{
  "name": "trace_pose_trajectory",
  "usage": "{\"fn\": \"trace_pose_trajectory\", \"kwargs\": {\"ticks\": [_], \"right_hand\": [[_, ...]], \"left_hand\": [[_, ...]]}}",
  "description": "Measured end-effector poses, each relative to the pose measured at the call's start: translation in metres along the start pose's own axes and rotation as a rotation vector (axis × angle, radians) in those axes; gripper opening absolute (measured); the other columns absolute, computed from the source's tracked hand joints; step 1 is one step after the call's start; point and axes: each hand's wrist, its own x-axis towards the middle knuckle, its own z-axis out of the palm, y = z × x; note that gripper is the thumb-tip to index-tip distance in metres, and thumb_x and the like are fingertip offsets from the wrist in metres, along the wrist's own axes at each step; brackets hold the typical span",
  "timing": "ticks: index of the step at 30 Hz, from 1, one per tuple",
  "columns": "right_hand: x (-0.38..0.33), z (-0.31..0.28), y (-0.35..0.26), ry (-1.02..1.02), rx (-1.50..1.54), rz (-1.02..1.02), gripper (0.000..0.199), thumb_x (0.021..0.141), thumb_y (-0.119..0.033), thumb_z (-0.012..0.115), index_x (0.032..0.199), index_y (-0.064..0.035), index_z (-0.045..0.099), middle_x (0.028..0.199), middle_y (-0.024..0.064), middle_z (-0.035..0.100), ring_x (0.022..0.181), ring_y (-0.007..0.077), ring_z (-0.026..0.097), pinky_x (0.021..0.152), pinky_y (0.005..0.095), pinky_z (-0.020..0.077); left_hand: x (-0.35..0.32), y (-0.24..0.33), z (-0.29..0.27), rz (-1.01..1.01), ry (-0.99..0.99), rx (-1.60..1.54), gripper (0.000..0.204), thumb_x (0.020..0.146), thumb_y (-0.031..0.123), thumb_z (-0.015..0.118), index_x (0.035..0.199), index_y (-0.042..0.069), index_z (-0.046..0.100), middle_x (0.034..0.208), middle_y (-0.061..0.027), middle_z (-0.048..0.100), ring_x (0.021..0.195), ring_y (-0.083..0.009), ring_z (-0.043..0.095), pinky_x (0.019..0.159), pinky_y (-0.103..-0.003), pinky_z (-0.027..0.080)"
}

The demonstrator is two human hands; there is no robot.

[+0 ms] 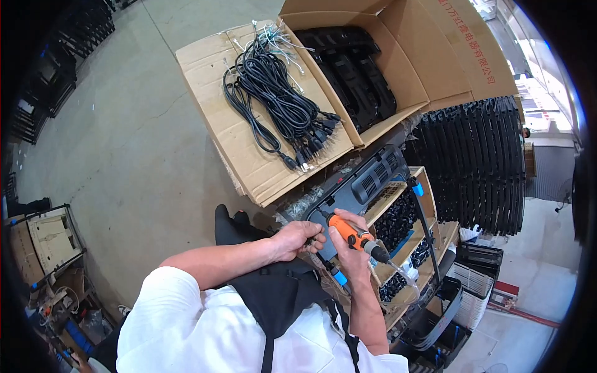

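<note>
My right hand (352, 256) is wrapped round an orange and black power screwdriver (363, 239) with a clear hose at its lower right end. The tool's other end reaches over a dark grey panel (339, 200) with a raised vented housing (377, 176). Close by on the left, my left hand (297, 241) has its fingers pinched together at the panel's near left edge. What they hold, if anything, is too small to make out. Blue clamps (337, 277) sit at ends of a black bar beside the panel.
Black power cords (273, 93) lie on a cardboard box flap (214, 93); the open carton (410, 68) holds black moulded parts (357, 81). Wooden bins (428, 186) of small black parts (398, 224) stand right of the panel, near stacked black frames (472, 165).
</note>
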Motion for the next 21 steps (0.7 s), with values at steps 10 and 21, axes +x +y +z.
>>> {"fn": "trace_pose_trajectory", "kwargs": {"ticks": [10,21], "right_hand": [[0.004,0.005,-0.001,0.0,0.017,-0.002,0.036,0.087,-0.001,0.079,0.121,-0.0021,0.068,0.128,0.0138,0.072,0.11,0.0209,0.072,0.099,0.0348,0.0566],[-0.005,-0.01,-0.018,0.067,0.068,0.16,0.057,0.09,0.0,0.077,0.141,-0.002,0.053,0.133,0.0175,0.068,0.122,0.025,0.066,0.109,0.0399,0.0515]], "left_hand": [[-0.013,0.008,-0.013,0.004,0.11,-0.088,0.022,0.111,0.025,0.058,0.113,0.005,0.064,0.093,-0.0025,0.071,0.069,-0.0092,0.067,0.056,-0.023,0.056],[0.004,0.012,-0.009,-0.027,0.119,-0.141,0.028,0.11,0.034,0.06,0.107,0.007,0.065,0.083,0.0001,0.068,0.062,-0.0102,0.064,0.054,-0.025,0.055]]}}
